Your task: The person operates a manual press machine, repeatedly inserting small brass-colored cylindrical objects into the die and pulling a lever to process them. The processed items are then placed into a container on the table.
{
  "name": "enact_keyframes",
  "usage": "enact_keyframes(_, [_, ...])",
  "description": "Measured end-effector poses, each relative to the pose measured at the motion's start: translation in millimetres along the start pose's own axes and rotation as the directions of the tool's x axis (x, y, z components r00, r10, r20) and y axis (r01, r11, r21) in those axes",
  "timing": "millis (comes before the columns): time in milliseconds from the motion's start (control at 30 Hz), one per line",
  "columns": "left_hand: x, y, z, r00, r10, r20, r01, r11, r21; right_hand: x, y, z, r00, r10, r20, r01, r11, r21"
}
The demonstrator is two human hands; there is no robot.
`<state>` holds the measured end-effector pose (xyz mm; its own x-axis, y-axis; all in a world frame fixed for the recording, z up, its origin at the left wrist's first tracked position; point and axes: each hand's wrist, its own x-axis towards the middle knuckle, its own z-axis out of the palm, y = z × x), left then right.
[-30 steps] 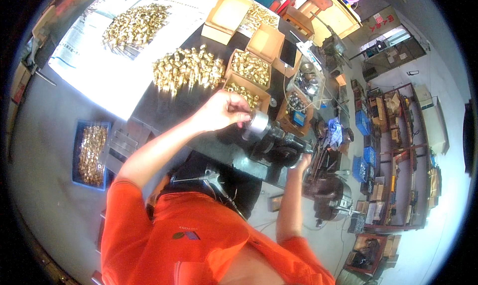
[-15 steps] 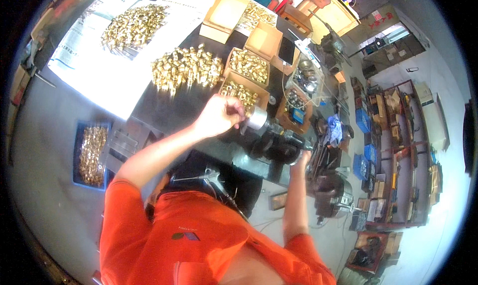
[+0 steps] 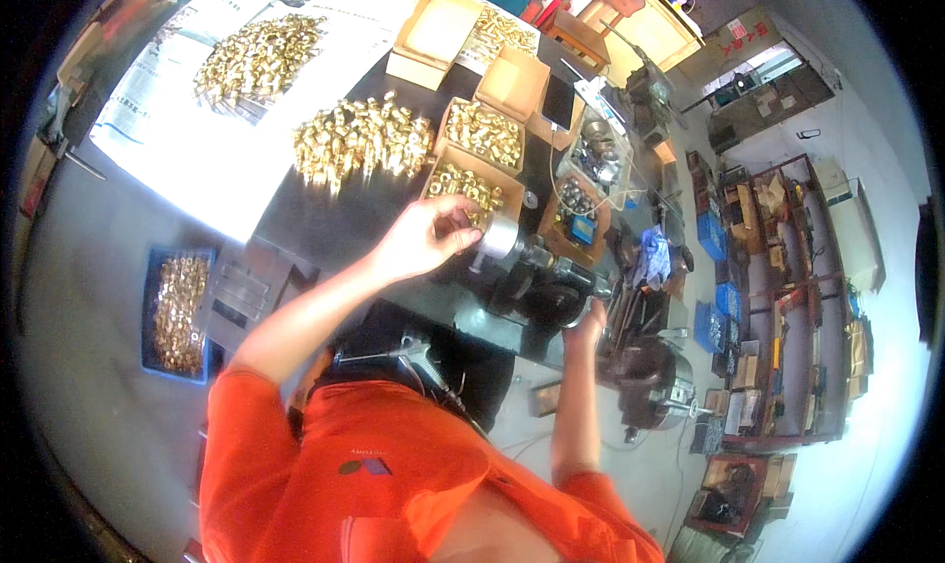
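Note:
My left hand point(image 3: 425, 240) is at the face of a round silver chuck point(image 3: 500, 236) on a small dark bench machine point(image 3: 536, 285). Its thumb and fingers curl together there; whatever lies between them is too small to make out. At the machine's right end my right hand point(image 3: 588, 327) has its fingers closed round a part that the hand itself hides. Just beyond my left hand stands an open cardboard box of brass fittings point(image 3: 463, 184), with a second box of brass fittings point(image 3: 484, 133) behind it. A loose heap of brass fittings point(image 3: 362, 142) lies on the dark tabletop.
Newspaper point(image 3: 212, 184) under another brass heap point(image 3: 258, 59) covers the left of the table. A blue bin of metal pieces point(image 3: 180, 312) is at lower left. Empty cardboard boxes point(image 3: 433, 31), a phone point(image 3: 557, 100) and a blue rag point(image 3: 654, 256) lie farther off. A vise point(image 3: 650, 376) stands at right.
The whole view has shifted slightly left. My left thumb and forefinger are a little farther apart at the chuck. My right hand stays at the machine's end.

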<state>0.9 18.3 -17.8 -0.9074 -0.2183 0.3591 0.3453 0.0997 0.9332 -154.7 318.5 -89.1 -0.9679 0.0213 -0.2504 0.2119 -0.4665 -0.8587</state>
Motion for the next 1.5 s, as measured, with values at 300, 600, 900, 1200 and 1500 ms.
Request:
enact_keyframes(300, [-2,0,25,0.970,0.016,-0.244,0.088,0.908,0.409,-23,-10,-9,0.993,0.083,-0.079,-0.087,0.995,-0.053])
enact_keyframes(600, [5,1,24,0.982,-0.090,-0.165,0.130,0.960,0.249,87,4,-17,0.838,-0.455,0.302,0.543,0.748,-0.381])
enact_keyframes(900, [7,5,9,0.984,-0.166,-0.069,0.172,0.980,0.102,-16,-75,57,0.878,-0.436,0.196,0.422,0.900,0.111])
enact_keyframes(1200, [5,10,10,0.969,-0.233,-0.080,0.231,0.972,-0.042,-53,-44,-17,0.952,-0.067,0.298,0.007,0.980,0.197])
enact_keyframes(1500, [11,4,12,0.943,-0.311,-0.117,0.275,0.928,-0.250,70,-18,8,0.763,-0.574,0.295,0.645,0.652,-0.399])
